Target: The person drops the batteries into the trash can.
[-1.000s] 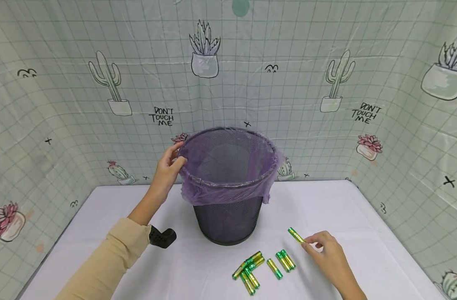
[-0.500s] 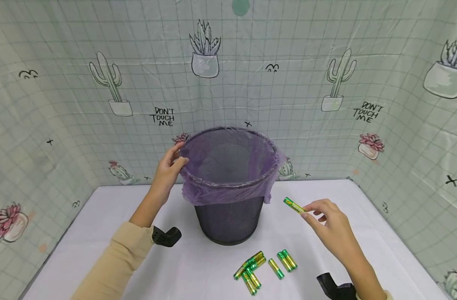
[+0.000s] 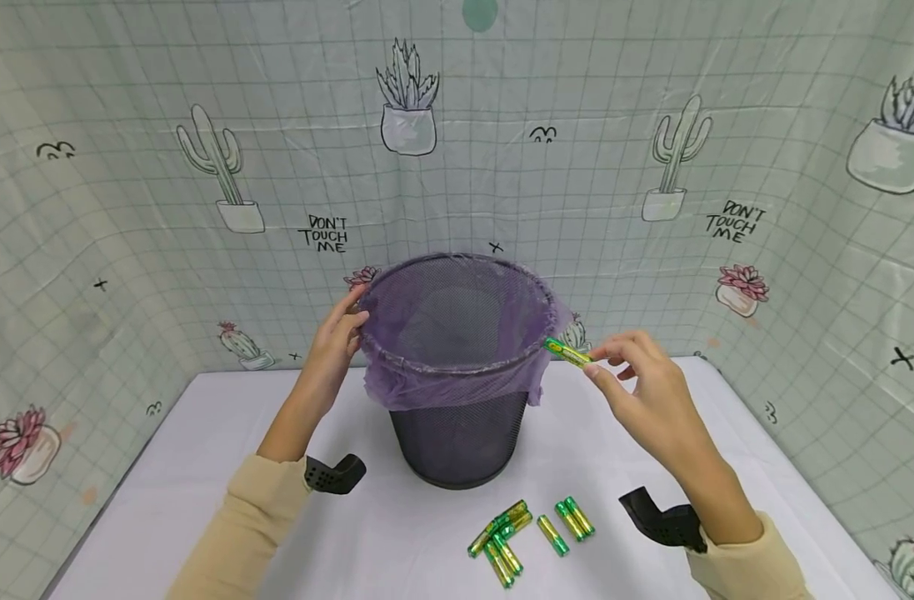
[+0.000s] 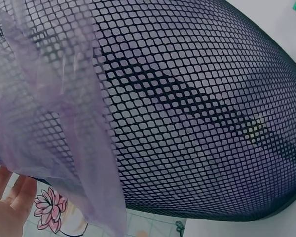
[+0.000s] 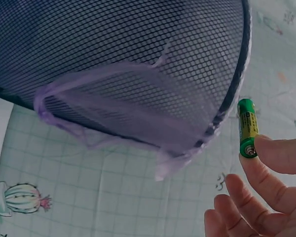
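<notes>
Green-and-gold AA battery [image 3: 568, 353] pinched at its near end in my right hand [image 3: 644, 392], raised just beside the mesh wastebasket's [image 3: 457, 433] right rim; my left hand [image 3: 335, 346] grips the left rim over the purple liner [image 3: 442, 387]. Carrying step, I'd say: next, over the opening and let go. More batteries [image 3: 527, 533] lie on the desk [image 3: 202, 500]. Left wrist: only mesh and liner. Right wrist: the battery's [image 5: 247, 127] long axis points away from my fingertips [image 5: 281, 153], just outside the rim.

Lighting you get: bright, even, diffuse; shadows faint. Head view bows the curtain [image 3: 127, 250] grid at its edges. Wrist views are dimmer, fingers [image 5: 266, 192] slightly soft.
</notes>
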Demonstrator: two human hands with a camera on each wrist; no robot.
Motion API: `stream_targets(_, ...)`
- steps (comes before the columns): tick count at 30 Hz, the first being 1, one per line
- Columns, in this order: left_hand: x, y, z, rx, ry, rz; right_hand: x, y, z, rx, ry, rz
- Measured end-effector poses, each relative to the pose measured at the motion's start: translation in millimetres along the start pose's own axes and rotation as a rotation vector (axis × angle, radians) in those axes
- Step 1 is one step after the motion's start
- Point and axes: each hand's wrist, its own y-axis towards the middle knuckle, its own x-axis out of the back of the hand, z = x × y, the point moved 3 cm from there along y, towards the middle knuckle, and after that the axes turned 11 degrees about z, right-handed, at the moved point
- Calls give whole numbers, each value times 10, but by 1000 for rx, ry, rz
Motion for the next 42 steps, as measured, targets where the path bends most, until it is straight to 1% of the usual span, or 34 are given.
stream_targets(2,7,-5,8,-17,-22,-1,-1,47,51,30,1,-12)
stream_targets(4,11,-5,12,-29,-11,-7,1,93,92,54,-1,-16)
stream_targets(11,1,15,15,-48,119,-24,-14,239,165,77,3,24)
stream_targets(17,-5,13,48,-43,162,-26,-69,333,181,94,-14,66)
stream_targets(23,-18,2,74,-31,162,-37,-119,417,186,112,-12,79)
stream_targets(28,-27,8,98,-29,149,-47,-191,472,200,83,3,117)
stream_targets(32,-18,6,122,-41,129,-50,-242,491,210,65,11,147)
stream_targets(37,-12,4,136,-55,110,-47,-267,497,203,63,15,146)
stream_targets(42,-10,0,130,-48,115,-46,-278,493,201,67,16,135)
